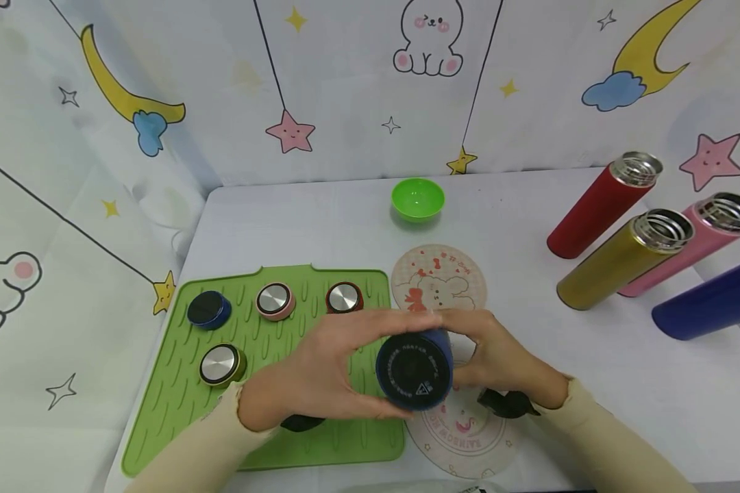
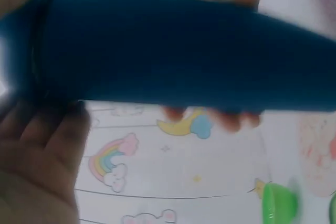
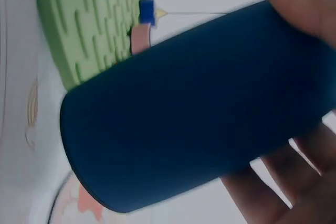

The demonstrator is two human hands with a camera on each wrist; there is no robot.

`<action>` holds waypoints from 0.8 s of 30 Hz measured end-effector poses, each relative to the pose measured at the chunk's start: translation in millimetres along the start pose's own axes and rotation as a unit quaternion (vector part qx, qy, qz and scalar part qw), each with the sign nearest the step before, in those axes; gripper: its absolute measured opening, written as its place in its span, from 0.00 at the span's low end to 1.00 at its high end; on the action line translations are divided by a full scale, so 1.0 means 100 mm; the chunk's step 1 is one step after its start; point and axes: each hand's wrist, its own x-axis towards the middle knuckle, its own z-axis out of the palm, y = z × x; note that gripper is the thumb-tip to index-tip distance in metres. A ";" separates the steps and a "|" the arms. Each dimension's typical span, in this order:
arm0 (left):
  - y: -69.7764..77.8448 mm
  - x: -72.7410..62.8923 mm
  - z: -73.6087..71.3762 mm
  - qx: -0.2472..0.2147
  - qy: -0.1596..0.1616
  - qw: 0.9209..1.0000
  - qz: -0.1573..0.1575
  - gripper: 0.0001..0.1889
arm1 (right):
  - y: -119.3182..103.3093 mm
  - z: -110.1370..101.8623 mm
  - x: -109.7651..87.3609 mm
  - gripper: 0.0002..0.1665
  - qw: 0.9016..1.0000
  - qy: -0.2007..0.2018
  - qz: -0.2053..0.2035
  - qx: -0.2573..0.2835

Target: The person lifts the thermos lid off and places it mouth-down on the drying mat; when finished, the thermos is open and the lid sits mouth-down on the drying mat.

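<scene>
Both hands hold a dark blue thermos with its black, white-lettered disc end facing the head camera. My left hand grips that end, its thumb and fingers on opposite sides. In the left wrist view, a seam crosses the thermos close to these fingers. Farther along the body, my right hand wraps its thumb and fingers around it. The right wrist view shows the plain lower end of the thermos. Nearby on a green ridged mat lie blue, pink, red and gold lids.
Lidless red, gold and pink thermoses stand at the right, beside a blue one cut off by the frame. A green bowl sits at the back. Two round printed mats lie near the hands.
</scene>
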 end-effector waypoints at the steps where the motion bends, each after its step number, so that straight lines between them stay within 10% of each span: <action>1: 0.02 0.01 -0.02 0.005 -0.022 1.000 0.009 0.46 | 0.00 0.00 0.00 0.46 1.000 -0.015 -0.008 0.018; 12: 0.11 0.06 -0.07 0.017 -0.100 0.993 0.054 0.38 | -0.04 0.01 0.04 0.40 0.994 -0.058 -0.061 0.063; 24: 0.04 0.04 -0.02 -0.010 -0.005 0.999 0.040 0.43 | -0.04 0.02 -0.01 0.41 0.998 -0.003 -0.056 0.019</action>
